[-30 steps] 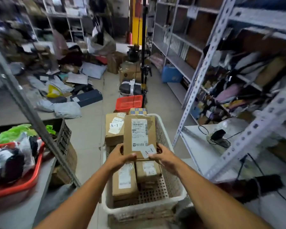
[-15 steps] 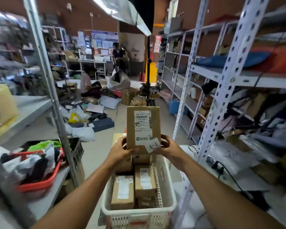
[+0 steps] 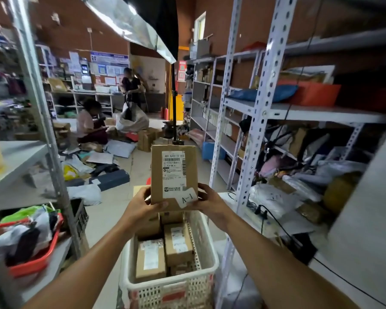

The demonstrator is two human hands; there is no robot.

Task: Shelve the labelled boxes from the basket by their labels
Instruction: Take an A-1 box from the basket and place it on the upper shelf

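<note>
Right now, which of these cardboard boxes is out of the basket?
The A-1 box, held upright by the left hand and right hand; the others lie in the white basket.

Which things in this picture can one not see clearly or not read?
- Head view: shelf markings, none can be made out on the racks; too blurred.
- Small print on the held box: too small; only "A-1" reads.
- Lower boxes in the basket: covered by upper boxes.
- Box bottom edge: hidden by the left hand and right hand.
</note>
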